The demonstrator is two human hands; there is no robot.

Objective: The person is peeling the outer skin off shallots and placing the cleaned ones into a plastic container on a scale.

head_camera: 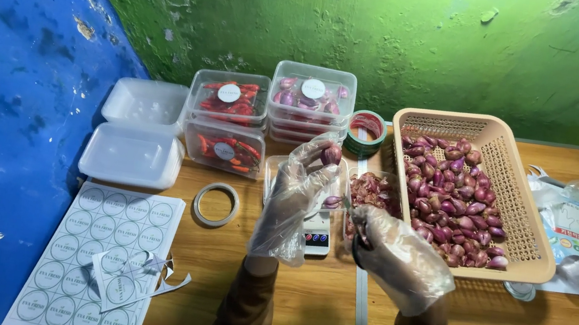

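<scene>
At a wooden table (272, 288) against a peeling blue and green wall (325, 17), a white sheet of round labels (88, 255) lies lower left, below empty white foam trays (132, 155) and clear lidded boxes of red chillies (227, 120). My left hand (292, 200), in a loose clear plastic glove, pinches a small purple shallot (331, 154) above a clear tray on a small scale (316, 233). My gloved right hand (397, 257) is clenched around scissors (357, 241). A tan plastic basket of shallots (511, 194) fills the right.
</scene>
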